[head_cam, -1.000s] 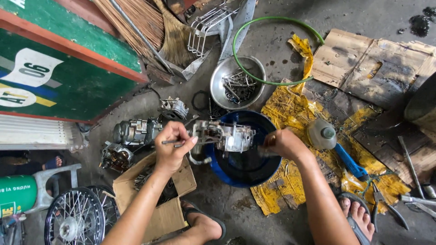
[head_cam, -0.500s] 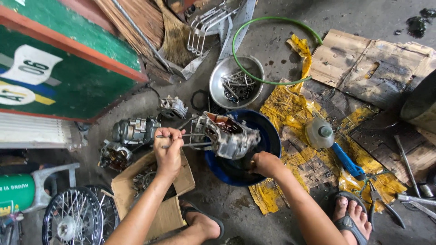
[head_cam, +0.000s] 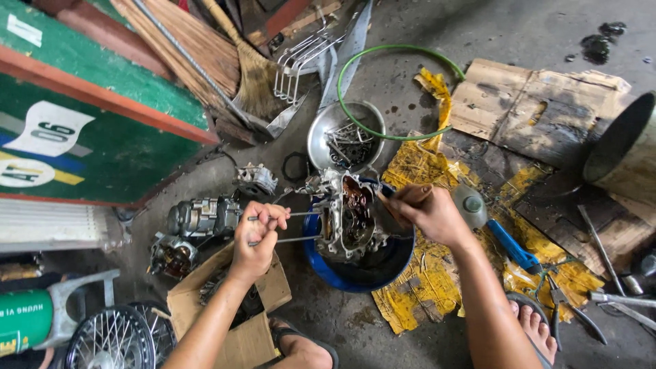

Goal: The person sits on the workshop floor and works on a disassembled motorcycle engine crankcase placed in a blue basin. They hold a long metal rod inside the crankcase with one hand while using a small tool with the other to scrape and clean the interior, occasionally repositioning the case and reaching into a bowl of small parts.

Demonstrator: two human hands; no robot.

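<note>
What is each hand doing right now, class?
Left hand: closed around the long studs of the engine case.
Right hand: gripping the engine case's edge over the blue basin.

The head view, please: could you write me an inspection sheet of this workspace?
Surface: stained concrete floor, with torn cardboard and yellow sheets.
Job's things: engine case tilted over a blue basin.
Clutter: metal bowl of bolts, blue-handled tool, pliers, engine parts, cardboard box.
Hands: left hand grips two long studs on the case; right hand holds its far side.
Cables: green hose loop.
Surroundings: broom, spoked wheel, green board.
</note>
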